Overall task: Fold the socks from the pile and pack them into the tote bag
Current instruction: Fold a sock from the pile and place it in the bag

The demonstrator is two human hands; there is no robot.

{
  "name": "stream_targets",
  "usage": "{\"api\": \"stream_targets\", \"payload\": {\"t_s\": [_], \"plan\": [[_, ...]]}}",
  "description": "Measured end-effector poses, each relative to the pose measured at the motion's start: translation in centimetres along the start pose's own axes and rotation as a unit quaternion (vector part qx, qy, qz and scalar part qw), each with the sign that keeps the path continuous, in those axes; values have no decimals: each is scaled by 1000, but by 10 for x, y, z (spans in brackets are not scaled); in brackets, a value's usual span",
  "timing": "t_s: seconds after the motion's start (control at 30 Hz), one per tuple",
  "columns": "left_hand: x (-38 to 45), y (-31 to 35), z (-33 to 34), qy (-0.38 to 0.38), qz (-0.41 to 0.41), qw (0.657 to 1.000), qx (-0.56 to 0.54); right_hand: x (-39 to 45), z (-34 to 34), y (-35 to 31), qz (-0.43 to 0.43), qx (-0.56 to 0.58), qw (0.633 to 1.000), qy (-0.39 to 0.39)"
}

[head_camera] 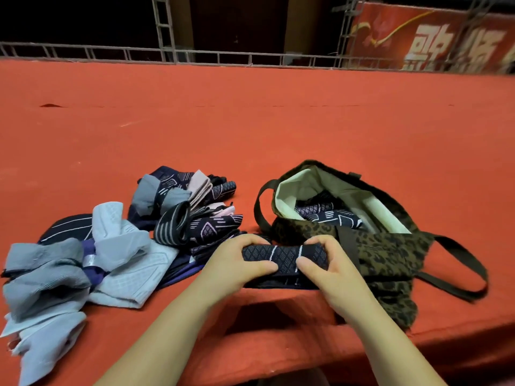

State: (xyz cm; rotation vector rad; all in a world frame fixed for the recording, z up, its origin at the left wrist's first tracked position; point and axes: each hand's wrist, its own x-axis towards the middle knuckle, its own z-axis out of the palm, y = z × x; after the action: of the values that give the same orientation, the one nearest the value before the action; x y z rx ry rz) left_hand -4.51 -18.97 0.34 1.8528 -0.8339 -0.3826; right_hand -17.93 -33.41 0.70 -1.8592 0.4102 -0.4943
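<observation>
Between both hands (284, 267), dark diamond-patterned sock (284, 256), rolled.

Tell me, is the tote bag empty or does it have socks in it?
Not empty: the tote bag gapes open, with folded dark patterned socks inside.

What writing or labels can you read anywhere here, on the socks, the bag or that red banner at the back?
Red banner, top right behind the railing: large white Chinese characters, cut off by the frame's edge and blurred, so I cannot read them for certain.
Leopard-print tote bag: no words or label visible.
Dark rolled sock held in both hands: only white lines and a diamond pattern, no text.
Sock pile: stripes and patterns, no readable text.
</observation>
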Motion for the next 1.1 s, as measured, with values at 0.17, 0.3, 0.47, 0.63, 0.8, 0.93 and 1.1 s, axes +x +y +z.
{"api": "stream_targets", "payload": {"t_s": [0.17,0.3,0.47,0.63,0.8,0.93,1.1], "plan": [[30,31,39,-11,29,996,-85,17,-48,-16,49,19,998,47],[61,54,61,-28,39,987,-152,41,-84,-15,67,67,992,81],[108,72,73,-2,22,996,-87,91,-111,-2,150,127,978,66],[155,66,73,-26,28,987,156,158,-102,19,236,152,958,59],[177,58,66,-88,-15,973,214,200,-88,40,287,147,944,68],[182,66,64,-104,-41,965,235,215,-89,45,297,63,951,51],[181,62,78,-198,-67,935,286,218,-96,46,286,-40,957,3]]}}
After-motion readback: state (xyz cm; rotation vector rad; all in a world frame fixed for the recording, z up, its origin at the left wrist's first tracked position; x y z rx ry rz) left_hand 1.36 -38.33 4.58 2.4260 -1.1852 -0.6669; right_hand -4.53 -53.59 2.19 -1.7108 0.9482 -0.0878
